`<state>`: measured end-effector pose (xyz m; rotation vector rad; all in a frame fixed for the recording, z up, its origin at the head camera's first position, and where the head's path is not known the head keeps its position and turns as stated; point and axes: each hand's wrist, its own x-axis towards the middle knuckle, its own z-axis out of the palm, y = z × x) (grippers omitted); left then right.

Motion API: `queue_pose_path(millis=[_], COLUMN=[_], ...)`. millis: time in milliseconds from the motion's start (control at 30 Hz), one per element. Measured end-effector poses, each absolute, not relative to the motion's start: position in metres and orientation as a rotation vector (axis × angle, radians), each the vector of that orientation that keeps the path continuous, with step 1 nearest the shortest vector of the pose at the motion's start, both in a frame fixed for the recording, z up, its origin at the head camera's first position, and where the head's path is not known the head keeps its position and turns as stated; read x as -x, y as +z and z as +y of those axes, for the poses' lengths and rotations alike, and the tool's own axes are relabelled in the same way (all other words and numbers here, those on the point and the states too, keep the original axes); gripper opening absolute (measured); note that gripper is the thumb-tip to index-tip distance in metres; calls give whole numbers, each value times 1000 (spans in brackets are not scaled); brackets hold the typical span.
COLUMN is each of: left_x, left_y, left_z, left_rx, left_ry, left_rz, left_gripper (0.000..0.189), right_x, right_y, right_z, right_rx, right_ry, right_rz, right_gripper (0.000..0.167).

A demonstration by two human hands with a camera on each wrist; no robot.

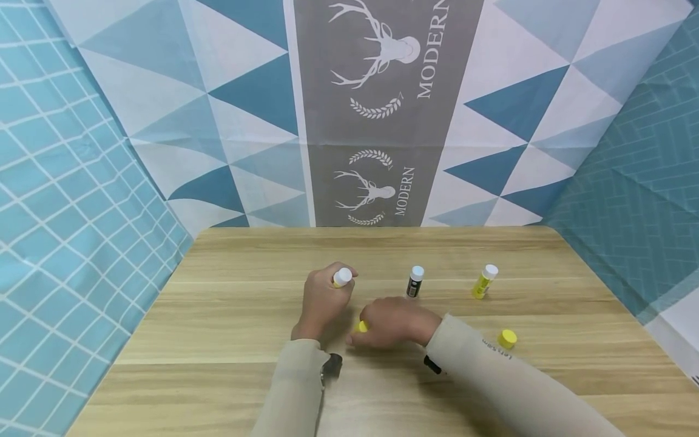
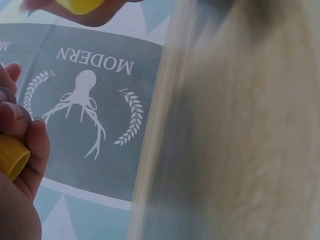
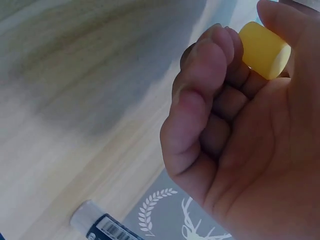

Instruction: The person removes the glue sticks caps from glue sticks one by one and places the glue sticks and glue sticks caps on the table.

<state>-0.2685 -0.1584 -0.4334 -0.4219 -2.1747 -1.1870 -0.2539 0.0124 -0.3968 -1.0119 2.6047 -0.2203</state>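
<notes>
My left hand point(image 1: 323, 300) grips an upright glue stick, its white end point(image 1: 342, 277) showing above the fist. From below, the left wrist view has a yellow, hollow-looking end point(image 2: 14, 159) of it among the curled fingers. Just to the right and nearer the body, my right hand point(image 1: 394, 320) pinches a small yellow cap point(image 3: 263, 51) between thumb and index finger. Its other fingers are curled toward the palm. The two hands are close together over the wooden table point(image 1: 218, 340).
Behind the right hand stands a black glue stick point(image 1: 415, 282) with a white top. A yellow glue stick point(image 1: 483, 283), also white-topped, stands farther right. Another yellow cap point(image 1: 507, 338) lies beside the right forearm. A patterned cloth point(image 1: 251, 121) hangs behind the table.
</notes>
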Motion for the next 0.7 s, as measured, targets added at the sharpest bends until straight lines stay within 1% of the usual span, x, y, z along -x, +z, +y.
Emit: queue_pose_path(millis=[400, 700], left_x=[269, 268], left_y=[-433, -433], left_z=[-157, -157], left_rx=[421, 415], left_ry=[-1217, -1239], left_rz=[-2157, -2165], left_gripper=[19, 19], right_x=[247, 245], right_y=[-408, -412], right_z=[9, 7], right_rx=[1088, 1110], right_ry=[-105, -65], right_rz=[2615, 2661], right_gripper=[54, 53])
